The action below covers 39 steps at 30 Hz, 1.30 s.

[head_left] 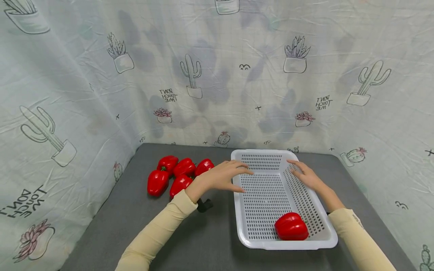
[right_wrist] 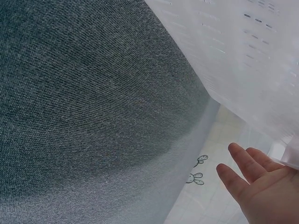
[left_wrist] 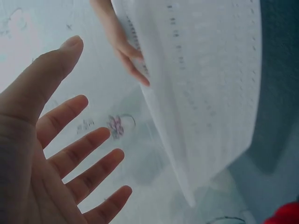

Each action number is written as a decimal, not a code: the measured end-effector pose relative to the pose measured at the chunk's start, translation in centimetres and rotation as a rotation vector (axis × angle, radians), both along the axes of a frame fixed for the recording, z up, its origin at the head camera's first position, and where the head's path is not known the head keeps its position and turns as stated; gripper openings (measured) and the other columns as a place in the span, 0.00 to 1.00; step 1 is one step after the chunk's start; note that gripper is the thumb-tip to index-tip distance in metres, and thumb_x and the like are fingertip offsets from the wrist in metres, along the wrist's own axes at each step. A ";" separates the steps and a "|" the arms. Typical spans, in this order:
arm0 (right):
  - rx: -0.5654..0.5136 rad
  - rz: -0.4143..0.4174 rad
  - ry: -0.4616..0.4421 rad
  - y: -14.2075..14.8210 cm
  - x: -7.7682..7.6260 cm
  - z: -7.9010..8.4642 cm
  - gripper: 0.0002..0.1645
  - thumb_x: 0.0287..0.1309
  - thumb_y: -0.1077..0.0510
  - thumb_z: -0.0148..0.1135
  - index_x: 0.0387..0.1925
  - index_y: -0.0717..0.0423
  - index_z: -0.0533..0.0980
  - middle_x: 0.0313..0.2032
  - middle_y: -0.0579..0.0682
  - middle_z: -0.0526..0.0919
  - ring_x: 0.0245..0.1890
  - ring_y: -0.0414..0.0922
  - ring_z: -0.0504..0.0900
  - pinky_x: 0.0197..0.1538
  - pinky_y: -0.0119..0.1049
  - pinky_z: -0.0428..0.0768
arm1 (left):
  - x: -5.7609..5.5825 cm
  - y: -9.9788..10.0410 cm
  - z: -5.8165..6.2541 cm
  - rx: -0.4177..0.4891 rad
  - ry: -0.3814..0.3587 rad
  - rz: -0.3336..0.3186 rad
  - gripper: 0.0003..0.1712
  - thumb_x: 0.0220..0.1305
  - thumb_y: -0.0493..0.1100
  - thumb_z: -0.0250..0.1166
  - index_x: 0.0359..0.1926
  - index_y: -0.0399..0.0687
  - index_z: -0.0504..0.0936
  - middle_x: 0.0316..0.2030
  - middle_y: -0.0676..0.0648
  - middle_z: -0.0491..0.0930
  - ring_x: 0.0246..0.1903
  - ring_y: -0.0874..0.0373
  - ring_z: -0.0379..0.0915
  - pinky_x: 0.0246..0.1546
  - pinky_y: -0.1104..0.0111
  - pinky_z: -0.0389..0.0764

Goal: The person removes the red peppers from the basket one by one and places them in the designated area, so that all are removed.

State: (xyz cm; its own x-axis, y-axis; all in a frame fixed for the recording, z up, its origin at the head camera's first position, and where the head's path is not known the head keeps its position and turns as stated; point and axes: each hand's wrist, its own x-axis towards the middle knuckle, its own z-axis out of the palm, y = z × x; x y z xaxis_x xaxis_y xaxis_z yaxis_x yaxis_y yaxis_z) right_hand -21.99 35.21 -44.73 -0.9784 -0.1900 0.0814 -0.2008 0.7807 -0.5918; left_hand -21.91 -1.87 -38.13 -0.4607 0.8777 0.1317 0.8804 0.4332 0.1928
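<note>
A white perforated plastic basket (head_left: 239, 214) stands on the grey table, with one red bell pepper (head_left: 291, 226) lying in its near right corner. My left hand (head_left: 222, 176) hovers at the basket's left rim, fingers spread and holding nothing; the left wrist view shows its palm and apart fingertips. On the other side, my right hand (head_left: 310, 180) is at the right rim, thumb and a finger reaching over the edge. Its other fingers are extended outside the basket wall (right_wrist: 261, 60) in the right wrist view.
Several red bell peppers (head_left: 158, 183) lie grouped on the table left of the basket, partly behind my left forearm. A black strap (head_left: 205, 205) shows at the left wrist. Pale cactus-print cloth (head_left: 220, 82) hangs behind and along both sides of the grey tabletop (head_left: 203, 244).
</note>
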 end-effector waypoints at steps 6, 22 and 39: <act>-0.004 0.002 0.002 0.1 0.0 -0.1 0.29 0.68 0.52 0.45 0.67 0.58 0.58 0.64 0.69 0.57 0.62 0.68 0.57 0.57 0.67 0.57 | 0.4 2.0 0.7 -0.003 0.002 -0.083 0.36 0.54 0.63 0.63 0.63 0.60 0.68 0.61 0.53 0.67 0.61 0.60 0.60 0.63 0.63 0.63; -0.001 -0.006 -0.035 -0.1 0.0 0.3 0.29 0.69 0.52 0.44 0.67 0.58 0.56 0.64 0.71 0.54 0.60 0.69 0.59 0.54 0.66 0.64 | 1.6 7.0 2.1 -0.071 -0.008 -0.229 0.40 0.54 0.63 0.63 0.66 0.60 0.64 0.62 0.54 0.67 0.59 0.64 0.63 0.61 0.74 0.63; -0.014 0.009 -0.023 0.0 0.2 0.2 0.29 0.69 0.52 0.43 0.68 0.56 0.56 0.63 0.69 0.59 0.56 0.67 0.67 0.48 0.60 0.73 | 2.9 11.5 1.5 -0.176 -0.084 -0.290 0.42 0.53 0.65 0.63 0.67 0.64 0.61 0.62 0.59 0.64 0.59 0.68 0.59 0.60 0.78 0.61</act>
